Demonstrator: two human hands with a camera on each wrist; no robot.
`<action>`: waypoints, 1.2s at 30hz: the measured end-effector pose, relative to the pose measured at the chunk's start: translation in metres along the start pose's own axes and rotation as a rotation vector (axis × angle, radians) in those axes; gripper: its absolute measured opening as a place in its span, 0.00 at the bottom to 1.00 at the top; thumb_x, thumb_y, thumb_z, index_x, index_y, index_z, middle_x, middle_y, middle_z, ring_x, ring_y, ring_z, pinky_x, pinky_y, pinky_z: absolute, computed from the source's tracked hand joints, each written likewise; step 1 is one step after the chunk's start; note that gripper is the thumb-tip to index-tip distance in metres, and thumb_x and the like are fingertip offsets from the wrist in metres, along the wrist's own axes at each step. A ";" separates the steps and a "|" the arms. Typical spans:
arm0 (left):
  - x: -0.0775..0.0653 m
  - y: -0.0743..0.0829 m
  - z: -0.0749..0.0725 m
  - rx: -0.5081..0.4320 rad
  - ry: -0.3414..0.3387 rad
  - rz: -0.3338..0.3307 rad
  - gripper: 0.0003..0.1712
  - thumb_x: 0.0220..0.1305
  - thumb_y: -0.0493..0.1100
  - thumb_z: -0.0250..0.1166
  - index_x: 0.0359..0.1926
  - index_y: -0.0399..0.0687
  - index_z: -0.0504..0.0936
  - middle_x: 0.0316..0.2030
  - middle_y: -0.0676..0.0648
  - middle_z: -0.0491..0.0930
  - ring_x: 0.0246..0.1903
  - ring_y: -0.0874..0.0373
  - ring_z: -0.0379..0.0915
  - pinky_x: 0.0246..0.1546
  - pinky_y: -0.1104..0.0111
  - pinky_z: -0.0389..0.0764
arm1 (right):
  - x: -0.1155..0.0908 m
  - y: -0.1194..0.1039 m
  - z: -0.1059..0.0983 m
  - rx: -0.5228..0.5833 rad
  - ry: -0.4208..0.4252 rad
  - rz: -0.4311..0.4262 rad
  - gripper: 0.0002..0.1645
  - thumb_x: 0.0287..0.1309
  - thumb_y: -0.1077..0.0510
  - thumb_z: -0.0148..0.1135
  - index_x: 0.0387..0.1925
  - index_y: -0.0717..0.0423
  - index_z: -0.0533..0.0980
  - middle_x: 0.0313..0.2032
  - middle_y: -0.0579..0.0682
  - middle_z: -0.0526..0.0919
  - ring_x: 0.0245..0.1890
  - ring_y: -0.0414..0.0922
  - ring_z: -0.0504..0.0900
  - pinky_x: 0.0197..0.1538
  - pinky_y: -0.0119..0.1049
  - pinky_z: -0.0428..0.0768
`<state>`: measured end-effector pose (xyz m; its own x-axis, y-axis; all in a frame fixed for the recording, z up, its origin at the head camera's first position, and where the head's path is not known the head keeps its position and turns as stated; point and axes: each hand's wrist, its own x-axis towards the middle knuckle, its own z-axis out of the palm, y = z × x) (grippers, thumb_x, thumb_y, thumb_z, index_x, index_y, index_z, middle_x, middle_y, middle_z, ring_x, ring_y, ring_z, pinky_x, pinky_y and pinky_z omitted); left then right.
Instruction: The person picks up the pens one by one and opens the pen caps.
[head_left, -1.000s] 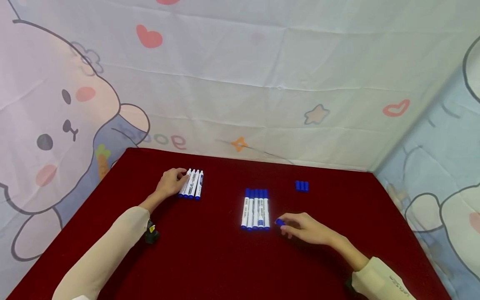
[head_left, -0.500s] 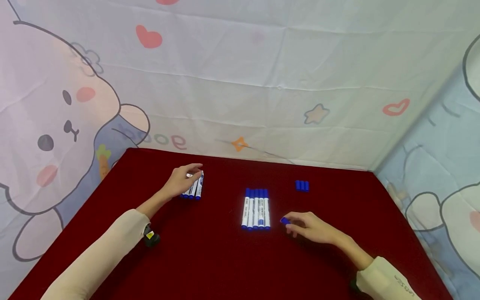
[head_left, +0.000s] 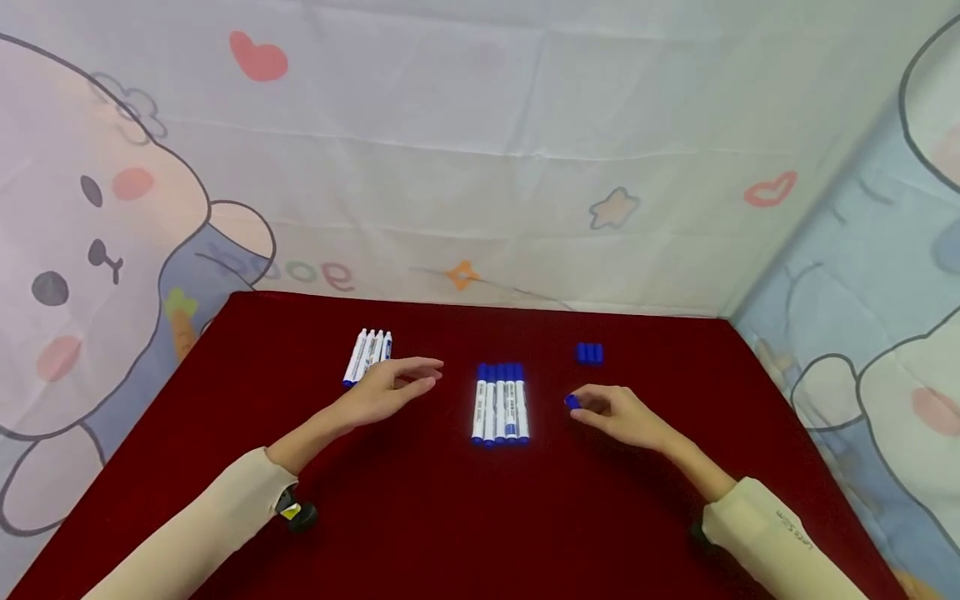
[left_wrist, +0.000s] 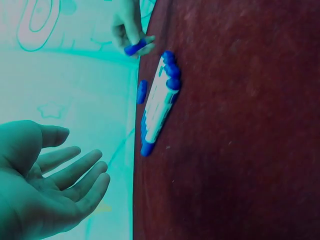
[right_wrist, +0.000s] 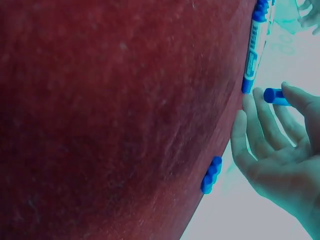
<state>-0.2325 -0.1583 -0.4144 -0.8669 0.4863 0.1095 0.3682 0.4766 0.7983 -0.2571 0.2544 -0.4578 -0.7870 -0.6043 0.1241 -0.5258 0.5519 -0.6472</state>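
Note:
My right hand (head_left: 618,414) pinches a small blue marker cap (head_left: 572,402) between thumb and fingers, to the right of a row of capped markers. In the right wrist view the same cap (right_wrist: 276,96) shows at the thumb tip. My left hand (head_left: 386,390) holds nothing; its fingers are spread and relaxed, as the left wrist view of the hand (left_wrist: 60,180) shows. It hovers between two groups of markers. Several white uncapped markers (head_left: 367,354) lie side by side behind it, their lower ends partly hidden by the hand. The capped row (head_left: 500,408) has blue caps at its far end.
Three loose blue caps (head_left: 589,353) lie together at the back right of the dark red tablecloth (head_left: 450,517). A pale cartoon-print curtain (head_left: 465,125) stands along the table's back edge and both sides. Dark wrist cameras sit under both sleeves.
My left hand has moved right, off the uncapped markers and toward the capped row. My right hand still pinches the cap and has drawn slightly away from the row. The head view has shifted a little.

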 end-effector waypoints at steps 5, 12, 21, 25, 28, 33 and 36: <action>-0.005 0.000 0.011 -0.003 -0.050 0.014 0.22 0.77 0.42 0.57 0.67 0.40 0.76 0.59 0.36 0.82 0.58 0.44 0.81 0.55 0.60 0.83 | 0.003 0.006 -0.014 0.075 0.047 0.117 0.18 0.68 0.56 0.65 0.54 0.64 0.80 0.42 0.57 0.89 0.41 0.49 0.88 0.44 0.34 0.85; -0.010 0.003 0.019 -0.014 -0.116 0.025 0.22 0.77 0.43 0.58 0.67 0.40 0.76 0.59 0.37 0.83 0.56 0.45 0.82 0.54 0.63 0.83 | 0.010 0.021 -0.029 0.194 0.101 0.223 0.23 0.70 0.55 0.64 0.58 0.69 0.77 0.43 0.64 0.88 0.36 0.45 0.87 0.40 0.37 0.85; -0.009 0.001 0.028 -0.017 -0.144 0.018 0.22 0.77 0.43 0.58 0.65 0.39 0.78 0.58 0.41 0.84 0.55 0.49 0.82 0.54 0.67 0.82 | 0.028 0.045 -0.034 0.146 0.342 0.285 0.27 0.76 0.51 0.56 0.62 0.69 0.74 0.47 0.71 0.84 0.33 0.37 0.85 0.36 0.31 0.84; -0.008 0.000 0.031 -0.017 -0.157 0.036 0.21 0.77 0.42 0.58 0.64 0.37 0.78 0.57 0.39 0.84 0.56 0.48 0.82 0.56 0.63 0.82 | 0.037 0.056 -0.037 0.155 0.410 0.319 0.27 0.76 0.49 0.56 0.63 0.66 0.75 0.48 0.72 0.84 0.30 0.33 0.84 0.33 0.29 0.83; -0.008 0.000 0.032 -0.010 -0.158 0.054 0.20 0.77 0.41 0.57 0.63 0.36 0.79 0.56 0.37 0.84 0.57 0.46 0.81 0.58 0.57 0.82 | 0.045 0.064 -0.037 0.157 0.453 0.338 0.25 0.75 0.49 0.57 0.60 0.64 0.78 0.43 0.70 0.86 0.28 0.35 0.84 0.32 0.29 0.83; -0.009 0.000 0.032 -0.013 -0.165 0.044 0.20 0.77 0.42 0.57 0.63 0.36 0.79 0.56 0.38 0.85 0.57 0.46 0.81 0.59 0.54 0.81 | 0.052 0.066 -0.034 0.095 0.495 0.377 0.22 0.75 0.51 0.58 0.51 0.68 0.82 0.36 0.66 0.88 0.23 0.36 0.82 0.29 0.26 0.80; -0.011 -0.001 0.031 -0.017 -0.173 0.033 0.21 0.78 0.43 0.57 0.63 0.36 0.78 0.56 0.38 0.84 0.57 0.46 0.81 0.59 0.56 0.81 | 0.055 0.058 -0.028 -0.007 0.462 0.342 0.23 0.73 0.51 0.61 0.48 0.70 0.83 0.33 0.65 0.88 0.20 0.36 0.81 0.26 0.26 0.78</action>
<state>-0.2132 -0.1410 -0.4348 -0.7832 0.6208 0.0333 0.3885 0.4470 0.8058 -0.3395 0.2694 -0.4672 -0.9712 -0.0772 0.2252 -0.2170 0.6763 -0.7039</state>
